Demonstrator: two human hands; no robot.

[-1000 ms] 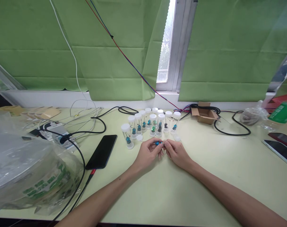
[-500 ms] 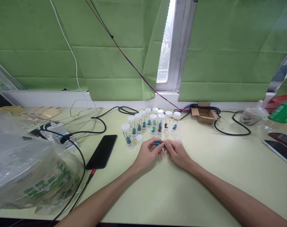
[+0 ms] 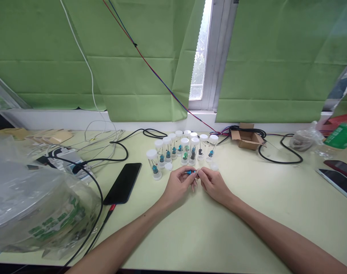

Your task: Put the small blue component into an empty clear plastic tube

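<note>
- Small blue part [image 3: 190, 172] sits mid-table, held just above the surface between the two hands, near side of the capped tubes.
- Left hand [image 3: 176, 185]: thumb and fingers pinching the blue body.
- Right hand [image 3: 215, 185]: thumb and forefinger closed in a pinch at the part's right end; exact contact spot hidden by the fingertips.
- Handling, judged by look: light, hard body, shiny, so probably a bit slippery in bare fingers. Any thin end likely bends easier than the body.
- Best hold: thumb and forefinger across the thick blue middle, light squeeze. Ends suit fingertip steadying only, no side load.
- Tubes, e.g. the leftmost capped tube [image 3: 154, 164], stand upright just beyond; look light and tippy, so low grip preferred.
- Loose white cap [image 3: 168, 166] lies flat just far-left of the left hand.
</note>
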